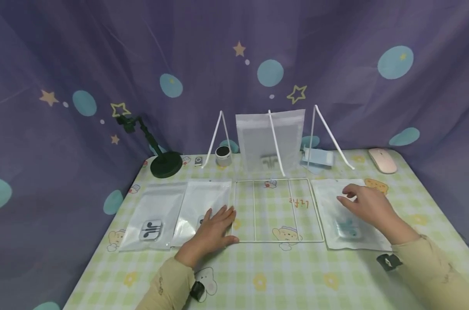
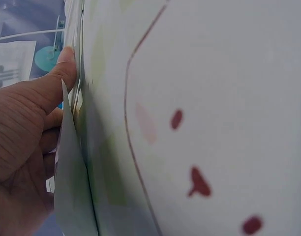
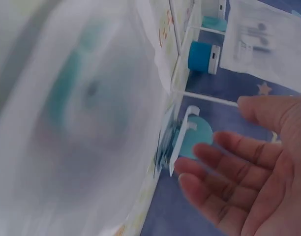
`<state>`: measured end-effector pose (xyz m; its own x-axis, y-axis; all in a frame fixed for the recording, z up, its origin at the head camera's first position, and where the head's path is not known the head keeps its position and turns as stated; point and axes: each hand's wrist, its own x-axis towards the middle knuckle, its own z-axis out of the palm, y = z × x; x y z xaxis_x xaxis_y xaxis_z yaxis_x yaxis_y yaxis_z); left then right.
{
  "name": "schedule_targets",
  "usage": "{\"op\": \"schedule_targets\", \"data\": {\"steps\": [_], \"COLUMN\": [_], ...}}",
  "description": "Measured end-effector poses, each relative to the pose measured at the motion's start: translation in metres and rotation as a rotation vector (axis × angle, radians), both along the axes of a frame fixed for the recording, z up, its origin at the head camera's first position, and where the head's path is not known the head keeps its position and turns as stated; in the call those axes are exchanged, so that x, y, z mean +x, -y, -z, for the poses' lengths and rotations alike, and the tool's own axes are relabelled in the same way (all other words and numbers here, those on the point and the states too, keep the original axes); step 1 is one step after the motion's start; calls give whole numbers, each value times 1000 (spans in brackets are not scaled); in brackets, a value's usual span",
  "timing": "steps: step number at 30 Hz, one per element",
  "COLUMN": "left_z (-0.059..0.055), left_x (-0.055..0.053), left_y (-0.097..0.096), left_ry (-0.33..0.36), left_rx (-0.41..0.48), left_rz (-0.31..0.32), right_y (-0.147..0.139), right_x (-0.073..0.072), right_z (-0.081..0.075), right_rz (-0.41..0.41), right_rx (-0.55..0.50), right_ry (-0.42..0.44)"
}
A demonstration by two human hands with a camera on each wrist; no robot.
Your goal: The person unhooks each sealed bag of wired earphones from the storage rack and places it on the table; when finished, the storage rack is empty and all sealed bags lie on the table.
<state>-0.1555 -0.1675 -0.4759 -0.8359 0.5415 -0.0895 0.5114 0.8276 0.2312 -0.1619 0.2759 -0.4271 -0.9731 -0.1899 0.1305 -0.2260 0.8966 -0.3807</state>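
My left hand [image 1: 212, 232] lies palm down with spread fingers, touching the right edge of a translucent white pouch [image 1: 209, 193] and the left side of a white wire rack [image 1: 277, 242]. My right hand [image 1: 368, 206] is held above another translucent pouch [image 1: 327, 189], fingers loosely bent around nothing. In the right wrist view, a gap shows between thumb and fingers [image 3: 239, 169]. A further pouch [image 1: 133, 228] with a dark earphone print lies at the far left. One more pouch [image 1: 253, 142] stands upright at the back, against the rack's middle upright prong [image 1: 275, 142].
Along the back stand a black jointed stand [image 1: 162, 161], a small grey gadget [image 1: 198, 161], a white round canister with a dark top [image 1: 223, 157], a light blue holder [image 1: 317, 158] and a pink mouse [image 1: 383, 161]. A patterned curtain [image 1: 218, 43] hangs behind the checked tablecloth [image 1: 234, 275].
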Motion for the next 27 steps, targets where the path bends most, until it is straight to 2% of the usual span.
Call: {"op": "schedule_targets", "data": {"steps": [5, 8, 12, 17, 21, 27], "left_z": [-1, -3, -3, -1, 0, -1], "left_x": [1, 1, 1, 1, 2, 3], "left_y": [-1, -2, -3, -3, -3, -2], "left_ry": [5, 4, -1, 1, 5, -1], "left_rx": [8, 12, -4, -3, -2, -7], "left_rz": [-9, -6, 0, -2, -1, -9], "right_y": [22, 31, 40, 50, 58, 72], "right_x": [-24, -39, -56, -73, -83, -94], "right_z": [-3, -4, -4, 0, 6, 9], "right_rz": [-49, -66, -85, -114, -113, -85], "right_rx": [-88, -182, -332, -524, -618, -682], "right_ry": [-5, 26, 117, 277, 367, 357]}}
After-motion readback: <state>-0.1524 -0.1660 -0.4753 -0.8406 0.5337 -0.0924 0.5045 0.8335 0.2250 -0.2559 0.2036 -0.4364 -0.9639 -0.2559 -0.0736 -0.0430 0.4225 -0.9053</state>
